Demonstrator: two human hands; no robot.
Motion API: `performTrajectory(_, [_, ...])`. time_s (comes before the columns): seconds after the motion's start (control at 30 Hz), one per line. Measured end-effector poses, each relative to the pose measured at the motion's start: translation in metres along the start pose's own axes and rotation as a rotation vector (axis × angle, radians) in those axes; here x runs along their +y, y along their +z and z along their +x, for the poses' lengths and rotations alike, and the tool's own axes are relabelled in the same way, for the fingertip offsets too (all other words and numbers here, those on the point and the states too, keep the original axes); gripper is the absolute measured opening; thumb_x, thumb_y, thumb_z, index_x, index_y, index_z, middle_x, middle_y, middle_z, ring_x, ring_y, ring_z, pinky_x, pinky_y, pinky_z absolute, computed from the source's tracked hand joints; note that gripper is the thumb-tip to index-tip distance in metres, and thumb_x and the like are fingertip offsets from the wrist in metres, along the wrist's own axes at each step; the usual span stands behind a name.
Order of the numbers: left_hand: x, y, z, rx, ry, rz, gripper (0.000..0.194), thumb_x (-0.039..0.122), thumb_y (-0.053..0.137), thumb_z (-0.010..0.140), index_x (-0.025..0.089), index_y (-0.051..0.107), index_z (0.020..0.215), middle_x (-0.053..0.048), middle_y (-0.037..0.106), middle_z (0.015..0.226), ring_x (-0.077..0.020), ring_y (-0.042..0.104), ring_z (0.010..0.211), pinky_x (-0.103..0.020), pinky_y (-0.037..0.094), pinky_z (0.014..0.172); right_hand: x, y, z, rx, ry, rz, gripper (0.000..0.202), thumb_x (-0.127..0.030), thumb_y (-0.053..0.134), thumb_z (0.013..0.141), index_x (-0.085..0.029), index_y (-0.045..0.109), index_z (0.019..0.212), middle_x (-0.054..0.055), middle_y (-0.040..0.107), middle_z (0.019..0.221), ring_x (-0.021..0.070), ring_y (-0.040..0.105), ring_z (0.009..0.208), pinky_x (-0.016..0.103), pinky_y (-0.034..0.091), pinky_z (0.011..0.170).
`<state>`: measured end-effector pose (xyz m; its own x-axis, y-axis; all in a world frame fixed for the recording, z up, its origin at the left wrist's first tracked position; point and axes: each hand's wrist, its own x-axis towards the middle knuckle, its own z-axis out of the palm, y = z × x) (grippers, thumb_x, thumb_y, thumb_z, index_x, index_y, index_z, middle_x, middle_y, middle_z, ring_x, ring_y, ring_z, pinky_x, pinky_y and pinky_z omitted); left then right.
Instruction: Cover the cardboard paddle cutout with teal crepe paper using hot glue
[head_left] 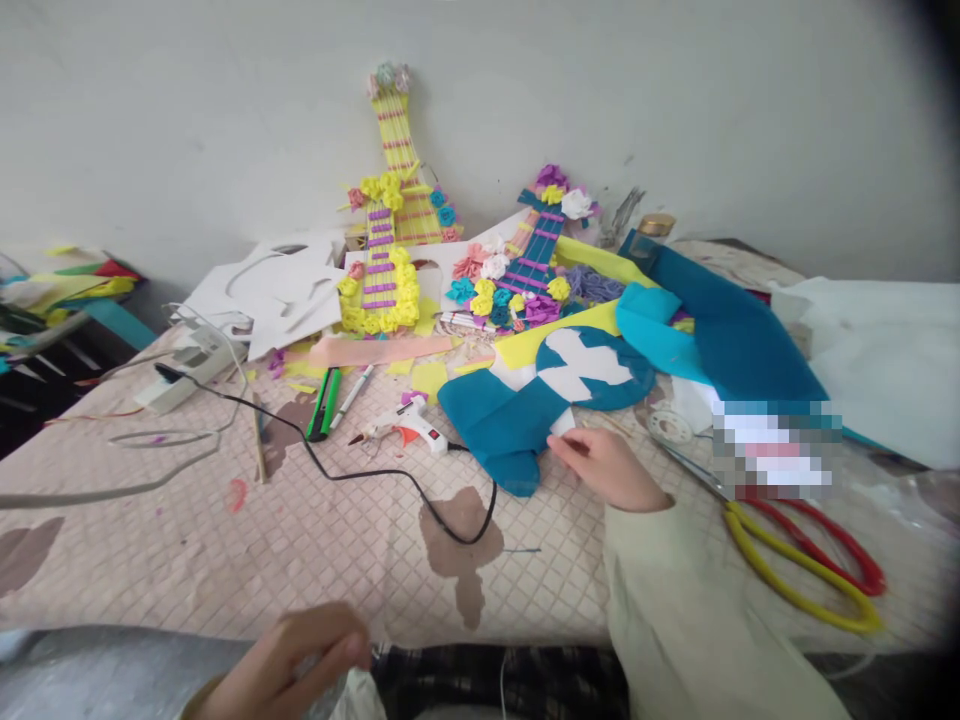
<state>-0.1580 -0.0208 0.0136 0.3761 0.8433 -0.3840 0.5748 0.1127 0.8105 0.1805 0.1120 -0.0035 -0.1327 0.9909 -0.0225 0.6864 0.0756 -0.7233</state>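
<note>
A person sits at a worktop (187,570) with a patterned, patchily stained cover, seen from head height. The right hand (615,468) reaches from a pale sleeve to the lower edge of a teal cut-out (510,420) lying near the worktop's middle. Its fingers are bunched close by a small white slip (562,421) that shows at that edge — whether they pinch it, I cannot tell. The cut-out's far, rounded end bears white, roughly cross-shaped patches (585,370).

The left hand (311,645) is low at the near edge, fingers curled; it is blurred, so whether it holds anything cannot be told.

Just left of the cut-out lies a white glue gun (427,428), its black cord (375,473) looping nearer the person; beyond it are a green cutter (324,405) and a white pen (351,398). To the right rest scissors (735,512) with one red and one yellow handle. Behind — flower-trimmed, instrument-shaped models: yellow ones (381,260) and a blue one (536,255).
</note>
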Motion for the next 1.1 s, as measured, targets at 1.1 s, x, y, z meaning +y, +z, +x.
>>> performTrajectory(1.1, [0.137, 0.042, 0.178, 0.167, 0.329, -1.218, 0.030, 0.030, 0.078, 0.052, 0.013, 0.064, 0.072, -0.002, 0.067, 0.068, -0.0114, 0.060, 0.058, -0.021, 0.045, 0.053, -0.052, -0.014, 0.000, 0.157, -0.099, 0.929, 0.024, -0.034, 0.067, 0.067, -0.018, 0.058, 0.083, -0.002, 0.058, 0.064, 0.0099, 0.054, 0.051, 0.023, 0.038, 0.044])
